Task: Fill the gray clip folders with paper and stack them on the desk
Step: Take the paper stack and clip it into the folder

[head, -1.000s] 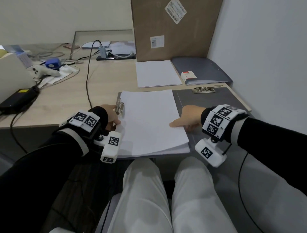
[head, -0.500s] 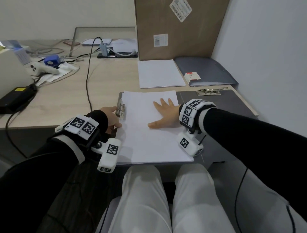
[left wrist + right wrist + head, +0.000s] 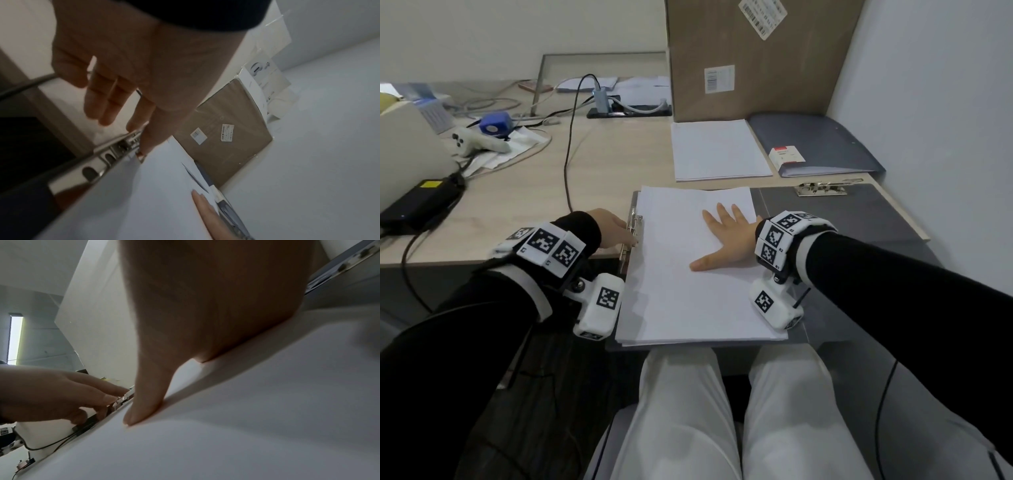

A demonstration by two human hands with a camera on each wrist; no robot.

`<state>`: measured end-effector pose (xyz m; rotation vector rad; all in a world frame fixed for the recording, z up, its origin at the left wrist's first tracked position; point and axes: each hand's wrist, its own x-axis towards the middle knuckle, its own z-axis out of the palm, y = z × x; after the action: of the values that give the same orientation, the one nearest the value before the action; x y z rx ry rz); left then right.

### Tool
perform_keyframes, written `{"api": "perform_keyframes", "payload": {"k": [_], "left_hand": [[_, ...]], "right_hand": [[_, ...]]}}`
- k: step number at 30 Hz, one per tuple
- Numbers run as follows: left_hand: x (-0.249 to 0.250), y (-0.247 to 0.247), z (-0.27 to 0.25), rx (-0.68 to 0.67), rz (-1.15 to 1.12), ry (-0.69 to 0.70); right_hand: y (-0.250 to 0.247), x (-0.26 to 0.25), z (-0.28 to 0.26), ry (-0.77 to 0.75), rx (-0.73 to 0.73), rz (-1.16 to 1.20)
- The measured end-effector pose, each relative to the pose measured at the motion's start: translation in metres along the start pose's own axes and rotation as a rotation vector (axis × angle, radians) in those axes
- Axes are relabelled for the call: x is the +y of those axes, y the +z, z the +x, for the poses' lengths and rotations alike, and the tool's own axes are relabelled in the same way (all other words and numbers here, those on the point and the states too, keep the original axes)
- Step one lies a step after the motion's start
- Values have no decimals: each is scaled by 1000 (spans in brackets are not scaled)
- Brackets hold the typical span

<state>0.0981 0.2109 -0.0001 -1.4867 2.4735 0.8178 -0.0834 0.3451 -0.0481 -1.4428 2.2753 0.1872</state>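
Leaving bare desk (image 3: 517, 205) open left of the open gray clip folder (image 3: 859, 219), crossed only by a black cable (image 3: 567, 150). Blocking the back: cardboard box (image 3: 756, 58), spare paper stack (image 3: 719, 150), closed gray folder (image 3: 822, 144). Walling off the right side: white wall (image 3: 928, 102). Crowding the far left: power brick (image 3: 417, 205), controller (image 3: 476, 144).
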Motion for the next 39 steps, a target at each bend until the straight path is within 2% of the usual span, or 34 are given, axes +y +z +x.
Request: {"api": "perform_keyframes", "payload": {"k": [2, 4, 7, 9, 12, 18, 20, 23, 26, 32, 35, 39], "left_hand": [[0, 2, 9, 2, -51, 30], [-2, 5, 18, -1, -245, 41], [-5, 8, 24, 72, -540, 45], [-9, 5, 25, 138, -631, 77], [-19, -3, 26, 168, -680, 124], [-38, -7, 19, 46, -370, 198], [-40, -5, 19, 31, -395, 210], [-42, -7, 15, -136, -513, 193], [-47, -10, 13, -196, -499, 177], [-45, -1, 11, -147, -220, 251], [-44, 8, 13, -73, 26, 251], [-46, 21, 14, 44, 142, 275]], "right_hand": [[-1, 0, -1, 4, 2, 2], [-2, -1, -2, 8, 1, 4], [-2, -1, -2, 12, -2, 13], [-2, -2, -1, 14, -6, 7], [-2, -1, -2, 13, -6, 17], [-2, -2, -4, 15, 4, 22], [-3, -3, -4, 17, 2, 23], [-2, -3, -4, 20, 1, 25], [-2, -2, -4, 20, 5, 27], [-1, -1, -4, 11, 14, 25], [-1, 0, -3, 5, 9, 16], [-2, 0, -3, 3, 7, 5]]}}
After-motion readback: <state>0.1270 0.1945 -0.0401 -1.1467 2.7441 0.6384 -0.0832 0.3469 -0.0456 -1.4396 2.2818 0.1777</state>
